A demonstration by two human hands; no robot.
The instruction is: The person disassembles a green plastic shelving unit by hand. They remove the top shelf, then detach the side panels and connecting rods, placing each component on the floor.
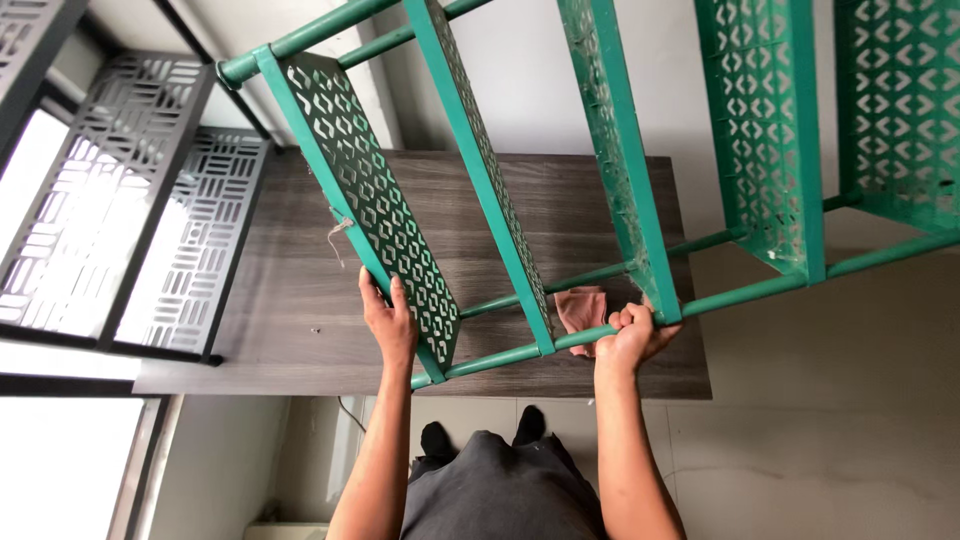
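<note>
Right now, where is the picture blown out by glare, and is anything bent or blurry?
Head view: daylight through the black patterned window grilles washes out the left edge; the green perforated metal rack looks splayed by the wide lens; left hand, right hand and grey wood-grain table are sharp, shadows soft.

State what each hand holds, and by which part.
Both hold the green rack: left hand on the end shelf's edge, right hand around the lower rail, by a cloth.
</note>
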